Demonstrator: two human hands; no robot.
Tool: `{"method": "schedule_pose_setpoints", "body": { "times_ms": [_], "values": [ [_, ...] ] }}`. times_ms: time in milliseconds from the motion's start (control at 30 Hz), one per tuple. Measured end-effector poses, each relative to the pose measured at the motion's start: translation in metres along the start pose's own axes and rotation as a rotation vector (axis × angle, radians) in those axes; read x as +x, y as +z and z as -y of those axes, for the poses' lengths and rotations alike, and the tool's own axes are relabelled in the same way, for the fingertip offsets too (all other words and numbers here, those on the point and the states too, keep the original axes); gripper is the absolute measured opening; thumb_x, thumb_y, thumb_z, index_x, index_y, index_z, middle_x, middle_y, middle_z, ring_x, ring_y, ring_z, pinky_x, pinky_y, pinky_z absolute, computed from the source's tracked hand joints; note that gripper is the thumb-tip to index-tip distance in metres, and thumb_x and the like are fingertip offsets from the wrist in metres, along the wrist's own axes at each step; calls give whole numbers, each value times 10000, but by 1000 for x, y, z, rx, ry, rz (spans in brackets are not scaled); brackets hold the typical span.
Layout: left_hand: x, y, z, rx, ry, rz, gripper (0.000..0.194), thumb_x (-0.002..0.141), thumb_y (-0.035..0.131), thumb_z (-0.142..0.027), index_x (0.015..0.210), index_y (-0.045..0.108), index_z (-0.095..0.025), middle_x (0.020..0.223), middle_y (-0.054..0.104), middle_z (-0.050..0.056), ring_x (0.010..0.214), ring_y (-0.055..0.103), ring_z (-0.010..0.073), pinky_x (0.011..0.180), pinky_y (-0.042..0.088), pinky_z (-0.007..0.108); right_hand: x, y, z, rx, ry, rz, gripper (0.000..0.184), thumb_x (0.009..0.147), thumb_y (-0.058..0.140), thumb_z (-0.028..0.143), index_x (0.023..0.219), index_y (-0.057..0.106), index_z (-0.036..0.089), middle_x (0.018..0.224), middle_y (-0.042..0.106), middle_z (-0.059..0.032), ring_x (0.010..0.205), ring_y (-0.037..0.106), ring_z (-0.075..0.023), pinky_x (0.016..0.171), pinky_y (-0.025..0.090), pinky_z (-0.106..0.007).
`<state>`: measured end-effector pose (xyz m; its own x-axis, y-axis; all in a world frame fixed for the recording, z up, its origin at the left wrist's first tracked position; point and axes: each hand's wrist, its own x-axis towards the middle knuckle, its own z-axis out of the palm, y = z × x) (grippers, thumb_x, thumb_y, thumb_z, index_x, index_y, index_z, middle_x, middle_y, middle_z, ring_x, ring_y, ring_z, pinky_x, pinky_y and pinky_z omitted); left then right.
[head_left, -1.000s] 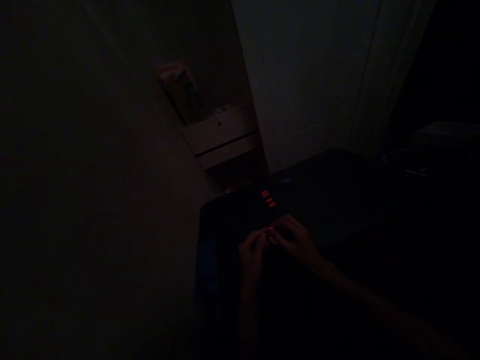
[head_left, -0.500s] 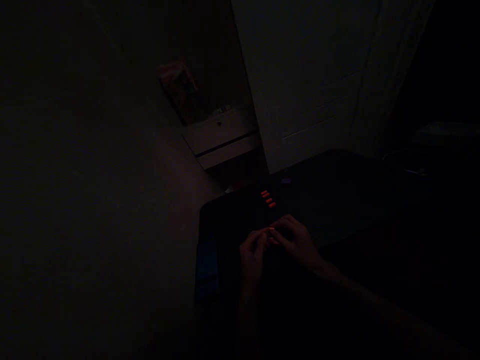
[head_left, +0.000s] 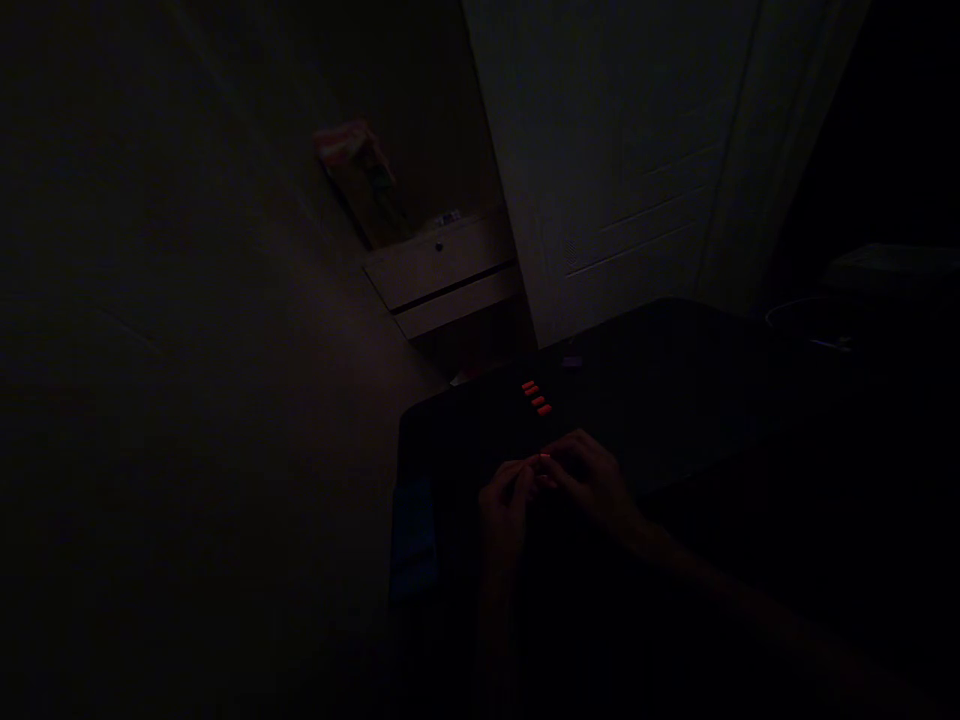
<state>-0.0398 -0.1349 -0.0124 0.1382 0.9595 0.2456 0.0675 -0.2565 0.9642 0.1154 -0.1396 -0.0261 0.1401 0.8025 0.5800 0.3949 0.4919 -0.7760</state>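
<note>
The scene is very dark. My left hand (head_left: 507,495) and my right hand (head_left: 592,478) meet over the dark table (head_left: 660,370), fingertips together. Between the fingertips shows a small orange piece (head_left: 544,457), like the ones lying on the table; both hands seem closed on it. Its kind is too dim to tell, and my fingers cover most of it. Just beyond my hands, several short orange rod-shaped pieces (head_left: 538,401) lie in a slanting row.
A small dark purple block (head_left: 572,362) lies near the table's far edge. At the left edge is a flat blue object (head_left: 414,540). Behind stand a pale drawer unit (head_left: 450,270) and a white door (head_left: 622,180). A thin pale cable (head_left: 787,308) curves at the right.
Both hands stay almost in place, with only slight finger movement around the orange piece. The row on the table is unchanged; the light flickers a little.
</note>
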Motion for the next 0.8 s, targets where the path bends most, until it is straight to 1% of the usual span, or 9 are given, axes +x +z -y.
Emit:
{"method": "schedule_pose_setpoints", "body": {
  "times_ms": [133,333,500,667,800],
  "values": [
    [0,0,0,6,7,-9,228,923,614,-308,976,788,-170,906,726,66,786,639,170,708,479,267,0,-1,-1,3,-2,7,65,937,657,273,929,694,220,913,657,-46,818,660,-193,729,549,-317],
    [0,0,-5,13,-3,3,232,928,600,-296,953,789,-164,885,718,64,778,631,168,710,481,266,0,-1,-1,31,-3,26,53,931,667,260,920,696,218,905,649,-42,805,665,-187,709,554,-303],
    [0,1,-5,3,-2,15,223,922,612,-297,963,792,-174,870,700,53,781,621,164,713,473,261,0,-1,-2,25,-9,23,48,931,669,256,918,701,221,907,650,-40,821,663,-191,727,550,-308],
    [-1,1,-3,-14,4,-5,217,920,619,-293,996,788,-180,926,711,62,810,631,168,724,478,262,0,0,0,12,-9,-8,66,936,659,262,922,708,220,897,653,-41,799,663,-188,713,552,-305],
    [0,1,-4,0,10,21,226,927,612,-292,1005,797,-188,969,719,73,858,646,182,759,489,276,0,0,0,3,-5,-19,98,938,657,295,923,721,222,893,662,-44,797,669,-192,713,555,-308]
  ]
}}
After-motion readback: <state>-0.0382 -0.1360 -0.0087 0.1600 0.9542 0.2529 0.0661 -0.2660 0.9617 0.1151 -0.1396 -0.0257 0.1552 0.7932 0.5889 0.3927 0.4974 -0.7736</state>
